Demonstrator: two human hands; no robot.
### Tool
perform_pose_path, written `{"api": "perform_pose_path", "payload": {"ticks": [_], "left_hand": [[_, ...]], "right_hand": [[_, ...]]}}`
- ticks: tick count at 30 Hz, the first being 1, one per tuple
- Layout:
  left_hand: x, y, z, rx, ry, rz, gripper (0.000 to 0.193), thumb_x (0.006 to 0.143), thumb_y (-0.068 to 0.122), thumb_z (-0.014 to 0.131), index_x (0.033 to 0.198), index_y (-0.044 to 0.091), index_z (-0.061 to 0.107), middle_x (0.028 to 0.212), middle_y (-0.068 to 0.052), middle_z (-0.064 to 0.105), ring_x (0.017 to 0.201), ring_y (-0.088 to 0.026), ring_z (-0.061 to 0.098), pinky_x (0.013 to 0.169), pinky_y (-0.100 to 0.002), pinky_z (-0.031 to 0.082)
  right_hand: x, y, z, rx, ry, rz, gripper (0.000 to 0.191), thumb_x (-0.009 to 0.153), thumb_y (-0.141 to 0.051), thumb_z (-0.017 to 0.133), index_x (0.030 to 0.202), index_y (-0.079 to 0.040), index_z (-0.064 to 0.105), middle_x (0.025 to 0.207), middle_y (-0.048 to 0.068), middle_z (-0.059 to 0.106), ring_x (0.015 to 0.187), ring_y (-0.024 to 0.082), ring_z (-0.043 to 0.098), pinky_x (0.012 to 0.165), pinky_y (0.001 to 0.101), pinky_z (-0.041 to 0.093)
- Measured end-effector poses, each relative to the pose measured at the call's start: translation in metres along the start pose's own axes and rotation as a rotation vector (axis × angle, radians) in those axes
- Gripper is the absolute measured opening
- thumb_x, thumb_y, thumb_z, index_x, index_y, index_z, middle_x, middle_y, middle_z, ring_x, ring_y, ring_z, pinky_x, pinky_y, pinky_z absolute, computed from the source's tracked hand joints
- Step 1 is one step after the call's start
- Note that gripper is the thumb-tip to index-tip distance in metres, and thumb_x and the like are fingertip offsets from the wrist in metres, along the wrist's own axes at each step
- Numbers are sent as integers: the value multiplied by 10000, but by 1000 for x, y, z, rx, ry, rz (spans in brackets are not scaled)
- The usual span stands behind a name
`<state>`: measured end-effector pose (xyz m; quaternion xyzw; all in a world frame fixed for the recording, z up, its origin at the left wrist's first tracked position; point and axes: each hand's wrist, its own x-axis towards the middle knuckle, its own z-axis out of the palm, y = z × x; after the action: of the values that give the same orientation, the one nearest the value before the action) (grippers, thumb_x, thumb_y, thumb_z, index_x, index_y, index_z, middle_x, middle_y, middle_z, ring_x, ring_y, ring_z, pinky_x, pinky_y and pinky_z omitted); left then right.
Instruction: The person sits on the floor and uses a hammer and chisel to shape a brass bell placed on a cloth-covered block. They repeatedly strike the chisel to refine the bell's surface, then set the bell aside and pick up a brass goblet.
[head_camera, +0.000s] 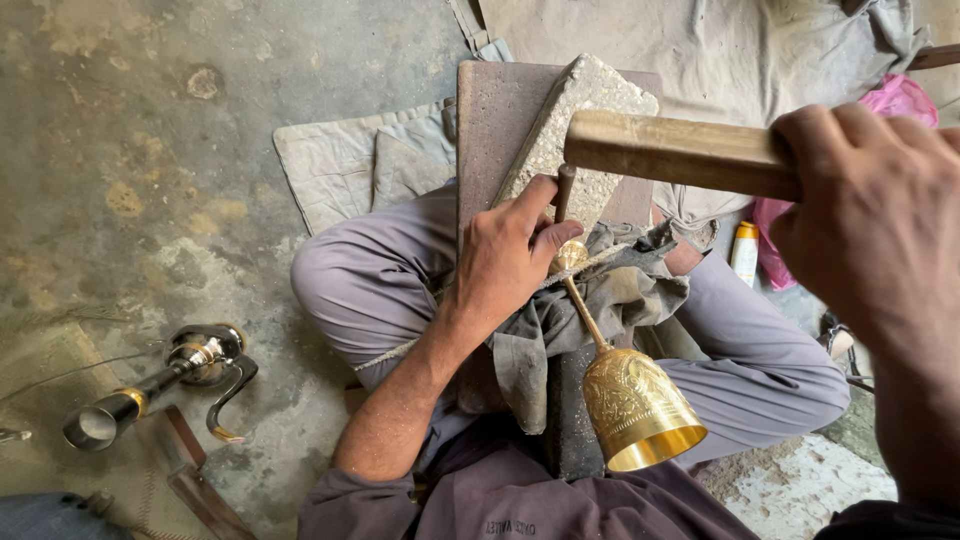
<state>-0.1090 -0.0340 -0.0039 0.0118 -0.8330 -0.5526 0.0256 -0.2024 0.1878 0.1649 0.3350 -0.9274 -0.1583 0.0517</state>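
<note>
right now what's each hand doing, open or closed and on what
Left hand: closed on a thin punch and the foot of the brass goblet.
Right hand: closed around the wooden mallet.

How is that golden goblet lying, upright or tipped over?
Tipped over. The goblet lies across the person's lap, its open mouth toward the camera and its stem running up to the left hand.

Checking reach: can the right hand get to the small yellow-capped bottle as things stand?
Probably not freely: the right hand is wrapped around the wooden mallet, raised above the bottle beside the knee.
</note>
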Motion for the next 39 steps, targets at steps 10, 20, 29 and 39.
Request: {"api": "perform_pose_path", "payload": {"ticks": [10, 20, 29, 39], "left_hand": [[-8, -9, 0, -28, 87, 88, 376, 959, 367, 692, 1172, 77, 583, 813, -92, 745, 748, -231, 780, 574, -364, 598], [-8, -11, 4, -35, 74, -19, 390, 968, 404, 663, 1160, 79, 565, 812, -95, 758, 749, -227, 785, 568, -353, 622], [-9, -8, 1, -56, 83, 37, 361, 988, 379, 642, 1170, 76, 568, 803, -77, 738, 740, -210, 776, 540, -343, 596], [-11, -17, 6, -20, 109, 27, 384, 983, 401, 653, 1167, 71, 583, 788, -81, 731, 699, -197, 759, 575, -332, 618]], "right_hand": [[7, -3, 8, 174, 142, -8, 278, 894, 9, 716, 1159, -25, 638, 911, 122, 672, 748, 262, 667, 721, 398, 527], [18, -4, 10, 248, -14, 96, 267, 938, 4, 664, 1202, -12, 628, 903, 112, 690, 701, 242, 632, 666, 409, 466], [15, -5, 3, 226, 79, 54, 288, 927, 1, 679, 1187, 63, 570, 918, 174, 675, 753, 275, 662, 698, 409, 520], [20, -6, 12, -195, 111, -142, 110, 977, -151, 769, 1009, -129, 665, 705, 15, 681, 566, 170, 631, 673, 370, 520]]}}
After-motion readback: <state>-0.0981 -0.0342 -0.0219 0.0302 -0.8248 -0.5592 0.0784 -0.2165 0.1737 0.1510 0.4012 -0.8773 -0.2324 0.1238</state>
